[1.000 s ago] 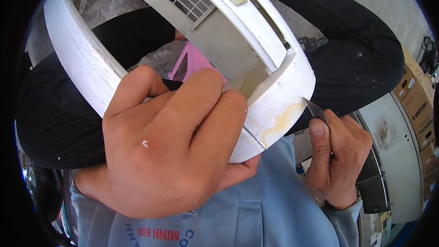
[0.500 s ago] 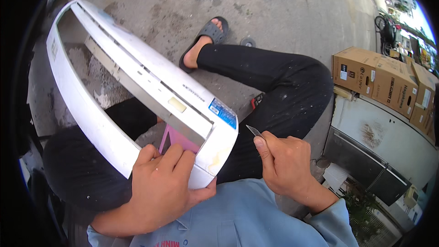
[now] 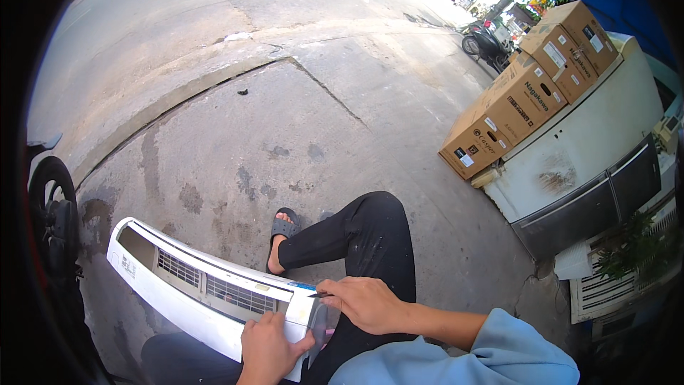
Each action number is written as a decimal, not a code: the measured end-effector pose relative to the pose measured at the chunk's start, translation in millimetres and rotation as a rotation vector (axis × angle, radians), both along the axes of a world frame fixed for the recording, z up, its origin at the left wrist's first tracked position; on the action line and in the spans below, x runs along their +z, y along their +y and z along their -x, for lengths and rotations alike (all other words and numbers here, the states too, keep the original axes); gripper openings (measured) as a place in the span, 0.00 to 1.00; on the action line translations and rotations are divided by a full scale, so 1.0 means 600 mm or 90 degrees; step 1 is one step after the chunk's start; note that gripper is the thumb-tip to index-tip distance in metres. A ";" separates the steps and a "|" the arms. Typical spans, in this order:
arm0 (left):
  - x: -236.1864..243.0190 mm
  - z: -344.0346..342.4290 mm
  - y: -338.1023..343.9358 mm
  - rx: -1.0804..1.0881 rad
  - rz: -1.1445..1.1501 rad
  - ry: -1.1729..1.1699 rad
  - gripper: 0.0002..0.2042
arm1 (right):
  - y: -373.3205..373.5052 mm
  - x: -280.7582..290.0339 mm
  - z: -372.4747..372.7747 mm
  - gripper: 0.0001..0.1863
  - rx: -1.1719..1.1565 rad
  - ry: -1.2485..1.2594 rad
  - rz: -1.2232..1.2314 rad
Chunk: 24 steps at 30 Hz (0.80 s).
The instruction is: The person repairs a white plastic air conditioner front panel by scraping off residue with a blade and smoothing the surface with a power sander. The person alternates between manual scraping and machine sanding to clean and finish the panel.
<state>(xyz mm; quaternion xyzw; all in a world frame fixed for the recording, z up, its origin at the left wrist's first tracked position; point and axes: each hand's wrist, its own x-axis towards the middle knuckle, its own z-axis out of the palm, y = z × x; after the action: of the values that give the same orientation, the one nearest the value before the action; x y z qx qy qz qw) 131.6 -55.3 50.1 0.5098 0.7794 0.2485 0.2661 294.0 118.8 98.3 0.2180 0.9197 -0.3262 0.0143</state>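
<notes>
slotted white plastic cover (image 3: 199, 289), thin blade (image 3: 318, 295)

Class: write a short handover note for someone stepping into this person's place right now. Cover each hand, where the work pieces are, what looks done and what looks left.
Left hand: grips the near end of the white air-conditioner cover, which lies across the lap.
Right hand: holds a small dark blade-like tool against the top edge of that same end.
Nearby: stacked cardboard boxes and a white appliance on the right, concrete pavement ahead.
Done: cannot tell from this view.
Left: the tool is on the cover's end, so work there looks unfinished.
</notes>
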 end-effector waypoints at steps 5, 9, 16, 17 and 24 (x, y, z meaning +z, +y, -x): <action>-0.007 -0.009 -0.003 -0.016 0.023 0.037 0.27 | -0.005 -0.008 -0.015 0.09 0.036 0.171 -0.099; -0.005 -0.019 0.006 0.002 0.018 0.048 0.27 | -0.005 0.002 -0.025 0.11 -0.021 0.113 0.049; -0.016 -0.011 0.008 -0.003 -0.002 0.009 0.24 | -0.007 -0.006 -0.003 0.11 -0.137 0.057 0.118; -0.013 -0.008 0.008 -0.009 -0.005 0.010 0.24 | -0.011 -0.010 -0.001 0.11 -0.161 0.058 0.123; -0.034 -0.003 -0.030 0.010 0.015 -0.066 0.23 | -0.032 -0.024 0.046 0.11 -0.062 -0.040 0.006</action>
<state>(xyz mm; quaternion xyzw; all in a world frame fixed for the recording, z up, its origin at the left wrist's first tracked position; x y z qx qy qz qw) 133.7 -73.4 29.8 0.4868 0.7714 0.2679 0.3101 266.2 99.3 83.9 0.2726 0.9055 -0.3239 0.0284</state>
